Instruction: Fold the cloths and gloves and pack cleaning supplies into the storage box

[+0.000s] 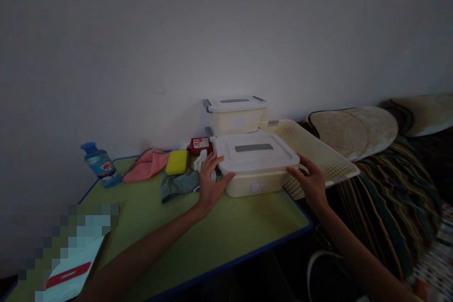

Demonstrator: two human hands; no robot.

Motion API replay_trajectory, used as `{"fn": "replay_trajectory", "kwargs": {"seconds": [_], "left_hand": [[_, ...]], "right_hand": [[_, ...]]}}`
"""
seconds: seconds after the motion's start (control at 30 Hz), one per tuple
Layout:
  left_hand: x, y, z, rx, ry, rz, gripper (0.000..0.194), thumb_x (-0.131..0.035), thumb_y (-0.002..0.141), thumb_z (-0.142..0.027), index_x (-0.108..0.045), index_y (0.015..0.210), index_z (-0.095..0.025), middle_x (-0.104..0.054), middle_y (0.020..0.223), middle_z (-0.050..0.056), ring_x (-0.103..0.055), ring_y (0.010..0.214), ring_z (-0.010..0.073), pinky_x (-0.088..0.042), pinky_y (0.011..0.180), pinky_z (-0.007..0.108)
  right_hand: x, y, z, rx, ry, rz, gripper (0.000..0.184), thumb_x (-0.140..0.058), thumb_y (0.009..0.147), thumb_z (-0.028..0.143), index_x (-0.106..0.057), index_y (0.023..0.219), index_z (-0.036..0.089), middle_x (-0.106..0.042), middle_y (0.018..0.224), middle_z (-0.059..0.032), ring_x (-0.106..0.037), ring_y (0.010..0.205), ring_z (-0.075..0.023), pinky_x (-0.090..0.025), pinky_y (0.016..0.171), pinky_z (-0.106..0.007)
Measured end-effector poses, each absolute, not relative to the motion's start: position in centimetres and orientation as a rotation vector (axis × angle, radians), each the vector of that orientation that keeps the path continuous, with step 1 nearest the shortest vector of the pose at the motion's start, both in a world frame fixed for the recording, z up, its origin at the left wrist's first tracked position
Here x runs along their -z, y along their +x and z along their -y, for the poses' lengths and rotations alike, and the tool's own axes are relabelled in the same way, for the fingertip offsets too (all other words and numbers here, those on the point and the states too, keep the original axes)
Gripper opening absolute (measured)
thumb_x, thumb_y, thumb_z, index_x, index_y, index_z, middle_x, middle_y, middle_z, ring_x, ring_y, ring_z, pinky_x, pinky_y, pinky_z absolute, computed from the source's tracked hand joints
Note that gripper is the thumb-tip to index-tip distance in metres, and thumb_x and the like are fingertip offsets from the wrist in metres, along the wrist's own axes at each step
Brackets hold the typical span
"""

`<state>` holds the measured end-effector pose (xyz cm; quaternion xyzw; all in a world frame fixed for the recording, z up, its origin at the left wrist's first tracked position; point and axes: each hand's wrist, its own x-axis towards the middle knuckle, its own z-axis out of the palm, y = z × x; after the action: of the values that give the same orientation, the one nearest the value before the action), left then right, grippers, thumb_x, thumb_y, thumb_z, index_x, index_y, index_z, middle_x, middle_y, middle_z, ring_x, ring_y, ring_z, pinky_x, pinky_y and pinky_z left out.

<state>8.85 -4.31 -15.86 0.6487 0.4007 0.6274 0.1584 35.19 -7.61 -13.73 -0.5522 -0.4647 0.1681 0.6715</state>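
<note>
A cream plastic storage box (pixel 258 186) with a white lid (pixel 258 155) and a grey lid handle sits on the green table. At its left front corner is my left hand (pixel 211 186), thumb on the lid's edge and fingers along the side. My right hand (pixel 311 183) grips the right front corner between thumb and fingers. Behind it stands a second lidded box (pixel 236 121), raised higher. To the right, a cream perforated basket (pixel 339 170) lies tilted beside the table's edge.
On the table (pixel 240 236) are a blue bottle (pixel 102 165), a pink cloth (pixel 148 166), a yellow sponge-like block (pixel 176 163), a grey-green cloth (pixel 180 185) and a red packet (pixel 200 146). A sofa with striped cover (pixel 385 203) and a cushion (pixel 354 132) stands at right.
</note>
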Motion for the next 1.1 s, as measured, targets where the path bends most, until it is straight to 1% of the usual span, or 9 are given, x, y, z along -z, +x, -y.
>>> {"fn": "replay_trajectory", "kwargs": {"seconds": [0.27,0.5,0.7,0.8,0.9,1.0,1.1], "left_hand": [[16.3,9.2,4.6,-1.788,1.828,-1.094,0.038,-0.069,0.068,-0.031,-0.06,0.104,-0.021,-0.052,0.125,0.01,-0.044,0.121,0.024,-0.031,0.103,0.044],[16.8,9.3,4.8,-1.761,1.828,-1.096,0.037,-0.068,0.069,-0.031,-0.059,0.104,-0.022,-0.05,0.124,0.009,-0.044,0.119,0.0239,-0.031,0.102,0.044],[16.9,9.4,4.9,-1.752,1.859,-1.095,0.035,-0.066,0.071,-0.032,-0.056,0.103,-0.022,-0.048,0.122,0.008,-0.042,0.119,0.0241,-0.032,0.101,0.044],[16.9,9.2,4.8,-1.728,1.896,-1.092,0.035,-0.064,0.072,-0.033,-0.054,0.104,-0.023,-0.047,0.121,0.008,-0.041,0.119,0.0245,-0.031,0.101,0.045],[17.0,8.8,4.7,-1.691,1.938,-1.058,0.032,-0.056,0.077,-0.036,-0.054,0.106,-0.022,-0.046,0.121,0.009,-0.04,0.12,0.0248,-0.029,0.101,0.046],[16.8,8.4,4.3,-1.682,1.907,-1.027,0.033,-0.048,0.081,-0.039,-0.055,0.108,-0.022,-0.049,0.118,0.008,-0.04,0.119,0.0242,-0.027,0.103,0.045],[16.2,8.3,3.3,-1.698,1.739,-1.019,0.039,-0.048,0.08,-0.038,-0.053,0.116,-0.022,-0.049,0.124,0.008,-0.039,0.122,0.0229,-0.024,0.106,0.042]], "right_hand": [[14.6,35.9,7.8,-0.423,-1.244,1.036,0.055,-0.077,0.055,0.036,-0.063,0.106,0.022,-0.064,0.11,-0.0067,-0.055,0.108,-0.0285,-0.04,0.095,-0.051],[15.1,36.1,8.1,-0.451,-1.244,1.063,0.055,-0.076,0.056,0.038,-0.062,0.106,0.021,-0.063,0.108,-0.0072,-0.056,0.105,-0.0285,-0.041,0.093,-0.05],[15.6,36.5,7.9,-0.44,-1.254,1.09,0.057,-0.075,0.056,0.041,-0.06,0.107,0.022,-0.061,0.107,-0.0073,-0.056,0.101,-0.0252,-0.043,0.092,-0.048],[15.8,36.7,7.8,-0.401,-1.279,1.136,0.056,-0.074,0.056,0.043,-0.059,0.106,0.022,-0.059,0.11,-0.008,-0.054,0.1,-0.0247,-0.047,0.087,-0.046],[15.5,37.2,7.8,-0.363,-1.329,1.175,0.057,-0.074,0.055,0.046,-0.058,0.104,0.023,-0.054,0.116,-0.0095,-0.054,0.099,-0.0252,-0.05,0.077,-0.043],[14.8,38.0,7.7,-0.354,-1.364,1.219,0.051,-0.071,0.056,0.051,-0.059,0.098,0.023,-0.053,0.117,-0.0097,-0.054,0.097,-0.0253,-0.051,0.074,-0.041],[13.8,38.9,7.2,-0.349,-1.363,1.245,0.043,-0.063,0.064,0.055,-0.062,0.093,0.024,-0.058,0.112,-0.0081,-0.055,0.099,-0.0249,-0.048,0.081,-0.042]]}}
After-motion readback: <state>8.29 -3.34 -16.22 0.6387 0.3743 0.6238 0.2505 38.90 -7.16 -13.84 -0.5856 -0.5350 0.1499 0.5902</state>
